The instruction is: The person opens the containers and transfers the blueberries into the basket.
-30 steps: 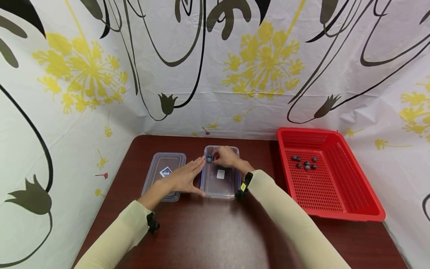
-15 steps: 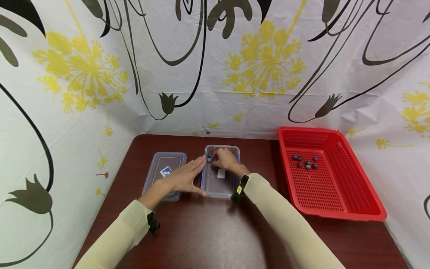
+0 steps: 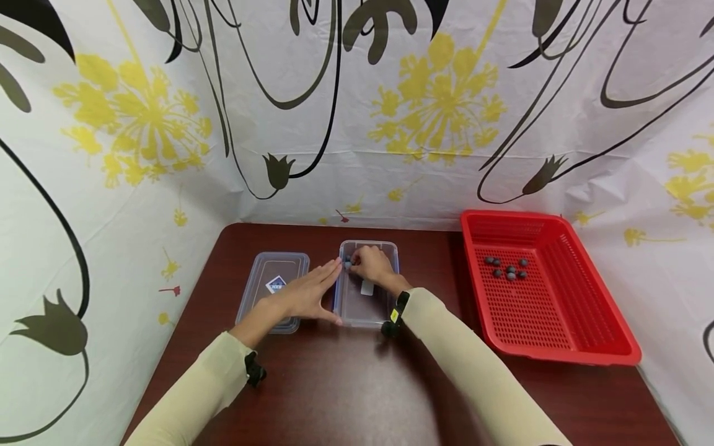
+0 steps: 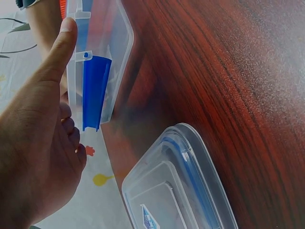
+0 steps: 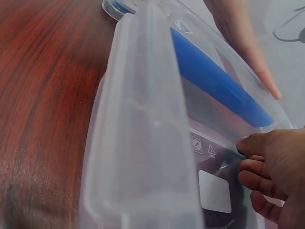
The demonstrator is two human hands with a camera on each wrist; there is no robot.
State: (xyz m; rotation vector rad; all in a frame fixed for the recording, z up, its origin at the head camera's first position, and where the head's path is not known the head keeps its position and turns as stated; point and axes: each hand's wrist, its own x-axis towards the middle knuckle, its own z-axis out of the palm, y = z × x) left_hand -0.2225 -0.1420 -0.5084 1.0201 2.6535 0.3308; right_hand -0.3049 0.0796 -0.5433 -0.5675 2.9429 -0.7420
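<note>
In the head view, a clear plastic box (image 3: 368, 313) stands open with small dark blue-grey balls (image 3: 348, 262) in its back left corner. My right hand (image 3: 372, 263) reaches inside it there, fingers curled; the right wrist view shows thumb and fingertips pinching a small dark ball (image 5: 241, 147), mostly hidden. My left hand (image 3: 307, 294) stands beside the box's left wall, fingers straight and thumb spread, with fingertips at the rim. A blue locking flap (image 4: 96, 93) hangs on the box's side in the left wrist view.
A clear lid (image 3: 256, 288) with a blue and white label lies left of the box, partly under my left arm. To the right, a red perforated basket (image 3: 563, 310) holds several similar dark balls (image 3: 511, 272). Patterned white cloth (image 3: 312, 136) rises behind the table.
My right wrist has shifted slightly left and toward me, and its fingertips have come closer to the balls in the corner. The left hand has stayed in place.
</note>
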